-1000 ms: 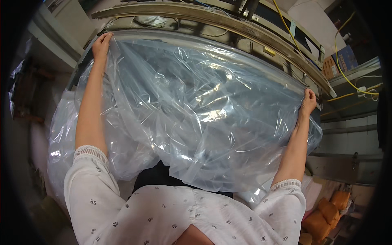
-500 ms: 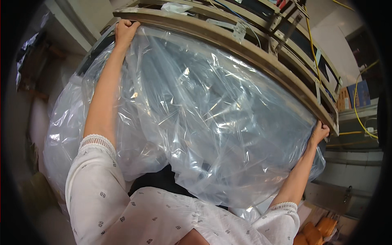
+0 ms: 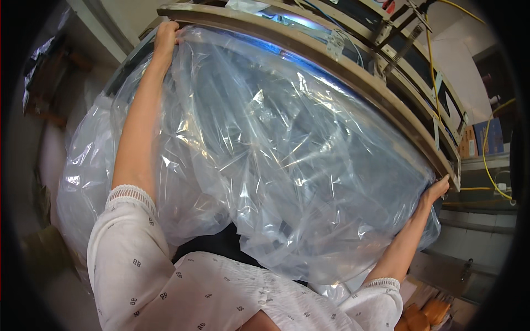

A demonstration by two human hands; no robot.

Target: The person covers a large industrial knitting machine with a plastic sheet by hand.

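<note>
A large, crumpled sheet of clear plastic film (image 3: 276, 149) hangs from a long brown bar (image 3: 309, 47) on a machine and spreads across most of the view. At the bar's far left end, my left hand (image 3: 165, 41) is closed on the film's upper corner. My right hand (image 3: 438, 190) pinches the other corner just under the bar's right end. Between the hands the film's top edge runs along the bar, and a strip of blue light (image 3: 265, 45) shines there. The fingertips of both hands are partly hidden.
Behind the bar lies the machine's frame with a metal spring (image 3: 406, 47), brackets and wires. A yellow cable (image 3: 432, 71) hangs at the right. Blue and orange boxes (image 3: 488, 137) stand on a shelf. Orange items (image 3: 428, 314) lie at the lower right.
Blue light now shows along the film's top edge and behind the bar, where none showed before. The view has shifted slightly; my hands stay at the two corners, the right a little lower.
</note>
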